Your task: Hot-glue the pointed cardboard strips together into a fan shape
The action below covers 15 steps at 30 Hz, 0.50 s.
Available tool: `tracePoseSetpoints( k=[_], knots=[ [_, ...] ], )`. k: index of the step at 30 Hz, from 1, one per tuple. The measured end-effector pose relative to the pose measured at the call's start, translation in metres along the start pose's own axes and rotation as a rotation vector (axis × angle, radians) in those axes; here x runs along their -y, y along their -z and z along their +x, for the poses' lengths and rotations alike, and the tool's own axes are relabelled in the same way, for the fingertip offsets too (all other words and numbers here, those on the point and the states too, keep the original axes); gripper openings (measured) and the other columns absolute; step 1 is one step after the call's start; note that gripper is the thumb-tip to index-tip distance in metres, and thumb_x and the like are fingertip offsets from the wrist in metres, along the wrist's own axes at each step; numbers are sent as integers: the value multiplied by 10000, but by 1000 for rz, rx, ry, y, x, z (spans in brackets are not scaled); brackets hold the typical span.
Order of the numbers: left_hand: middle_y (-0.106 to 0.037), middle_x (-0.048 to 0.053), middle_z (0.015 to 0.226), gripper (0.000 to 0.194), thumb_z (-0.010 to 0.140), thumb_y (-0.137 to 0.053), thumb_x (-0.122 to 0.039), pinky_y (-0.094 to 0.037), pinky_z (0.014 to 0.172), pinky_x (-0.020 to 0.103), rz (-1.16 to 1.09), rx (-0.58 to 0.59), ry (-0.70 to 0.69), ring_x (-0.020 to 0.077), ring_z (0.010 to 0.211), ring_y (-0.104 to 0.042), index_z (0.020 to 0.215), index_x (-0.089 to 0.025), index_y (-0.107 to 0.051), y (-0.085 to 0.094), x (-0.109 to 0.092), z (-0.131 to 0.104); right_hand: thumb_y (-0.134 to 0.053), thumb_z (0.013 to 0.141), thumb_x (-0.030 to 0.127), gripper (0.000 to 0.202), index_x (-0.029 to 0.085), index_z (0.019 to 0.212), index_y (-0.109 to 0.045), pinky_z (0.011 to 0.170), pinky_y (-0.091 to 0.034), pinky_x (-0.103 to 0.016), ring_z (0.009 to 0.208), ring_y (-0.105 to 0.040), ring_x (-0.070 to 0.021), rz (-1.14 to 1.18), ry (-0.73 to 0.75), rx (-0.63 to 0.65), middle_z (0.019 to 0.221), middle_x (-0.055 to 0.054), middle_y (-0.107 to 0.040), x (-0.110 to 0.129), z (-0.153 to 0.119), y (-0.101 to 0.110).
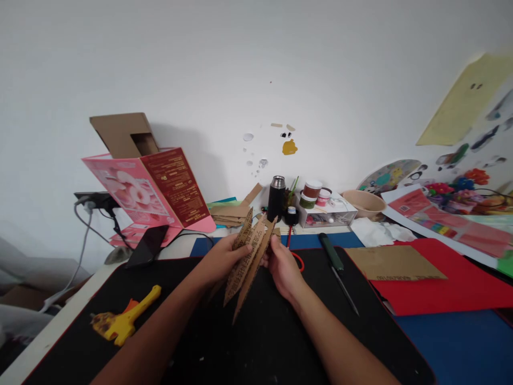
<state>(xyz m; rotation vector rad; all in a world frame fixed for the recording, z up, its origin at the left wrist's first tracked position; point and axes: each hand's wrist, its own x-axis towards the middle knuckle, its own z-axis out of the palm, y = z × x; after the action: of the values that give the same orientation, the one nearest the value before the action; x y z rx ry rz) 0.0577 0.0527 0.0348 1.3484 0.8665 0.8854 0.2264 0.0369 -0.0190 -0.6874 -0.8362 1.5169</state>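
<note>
Two bare hands in the head view, both busy with pointed cardboard strips [245, 264], fanned out above the middle of a black desk mat [224, 347]. Left hand [224, 259] closed around the left-side strips, thumb laid across the printed face. Right hand [285, 264] pinching the other side, fingers partly hidden. Can't tell whether the lower tips touch the mat. For strips like these, probably best to hold by the broad middles, keep the thin points free and go easy on pressure so nothing creases.

Surface-wise: yellow glue gun [124, 319] on the mat to the left, green-handled pointed tool [332, 252] to the right. Farther right, flat cardboard piece [396, 262] partly over a red sheet [444, 291]. Smartphone [148, 246] at the mat's back left edge, near a pink printed box [132, 190]. Black thermos [276, 199], lidded jars [312, 190] and tan bowl [365, 202] along the back, before a white wall [192, 64] with yellow paper [465, 101] stuck on.
</note>
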Motion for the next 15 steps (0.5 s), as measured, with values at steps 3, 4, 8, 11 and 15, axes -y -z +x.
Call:
tracePoseSetpoints(
  k=[3,4,8,11,15],
  knots=[
    [-791,83,888,345,770,-812,-397,-576,801,395,-51,14,50,289,805,-741,1019,-167,-749,1,2,1,-764,817,612,412,203,858,-732,663,-474,-305,741,-628,-196,-31,20,44,796,-46,-706,1,-3,-1],
    [-790,82,884,360,773,-808,-402,-573,804,392,-53,23,60,288,809,-743,1033,-162,-741,2,2,2,-771,821,589,391,201,848,-734,660,-469,-299,734,-622,-189,-42,28,57,782,-41,-699,1,-3,-1],
    [-785,62,908,360,816,-756,-422,-547,837,374,77,74,33,272,854,-728,1048,-148,-730,7,3,2,-772,832,566,372,198,870,-742,658,-469,-296,684,-598,-166,-63,34,89,746,-22,-676,-2,-3,0],
    [-775,48,890,321,855,-700,-441,-526,815,355,229,103,-3,256,835,-704,981,-147,-735,8,3,1,-795,819,545,354,201,871,-732,655,-474,-298,639,-580,-148,-65,27,82,738,-1,-661,-6,-1,1],
    [-764,50,886,304,919,-615,-439,-509,783,327,301,194,-34,232,816,-684,910,-154,-720,7,3,0,-821,799,521,346,200,849,-703,611,-467,-282,620,-575,-140,-56,49,59,723,14,-648,-10,1,3]
  ],
)
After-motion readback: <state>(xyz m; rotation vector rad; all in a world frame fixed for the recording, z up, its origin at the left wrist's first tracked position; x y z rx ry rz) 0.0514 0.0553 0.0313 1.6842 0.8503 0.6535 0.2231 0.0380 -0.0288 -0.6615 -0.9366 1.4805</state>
